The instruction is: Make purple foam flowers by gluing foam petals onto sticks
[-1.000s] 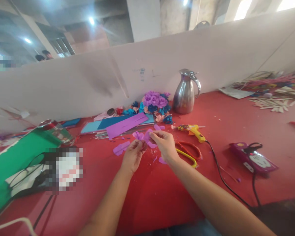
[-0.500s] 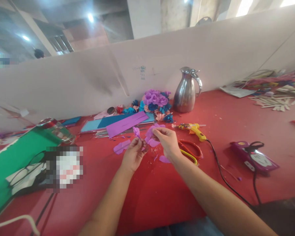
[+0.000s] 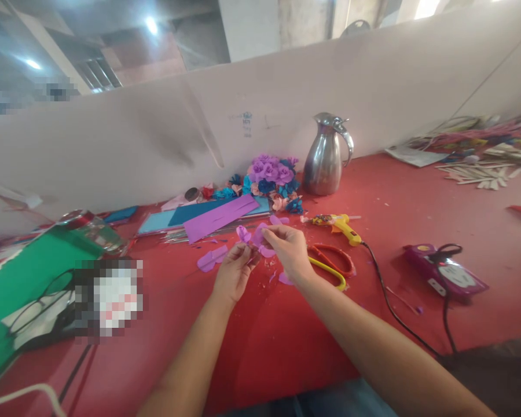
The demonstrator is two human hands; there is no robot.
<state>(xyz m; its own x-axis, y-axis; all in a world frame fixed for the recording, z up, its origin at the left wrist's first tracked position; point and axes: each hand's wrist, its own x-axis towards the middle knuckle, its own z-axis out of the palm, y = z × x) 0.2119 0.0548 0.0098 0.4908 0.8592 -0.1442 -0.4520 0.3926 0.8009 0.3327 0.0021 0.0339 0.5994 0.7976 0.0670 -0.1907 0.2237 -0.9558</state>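
My left hand (image 3: 237,271) is closed in a pinch around the base of a small purple paper flower (image 3: 244,234), whose rolled head stands up above the fingertips. Close to its right side, my right hand (image 3: 289,248) pinches a purple paper petal (image 3: 260,234) between thumb and forefinger. Whether petal and flower touch is hard to tell. More cut purple petals (image 3: 212,259) lie on the red table left of my left hand, with others beneath and behind the right hand. Scissors with red and yellow handles (image 3: 332,267) rest just right of my right wrist, their blades hidden.
A yellow glue gun (image 3: 346,230) lies right of the hands, its cord running to a purple power box (image 3: 445,275). Behind are purple paper (image 3: 221,217), finished paper flowers (image 3: 271,174) and a steel jug (image 3: 323,159). Eyeglasses (image 3: 39,304) and a glass jar (image 3: 94,231) are at left.
My right hand has brought the petal nearer the flower in my left hand. The flower has turned more upright. The whole view has shifted slightly.
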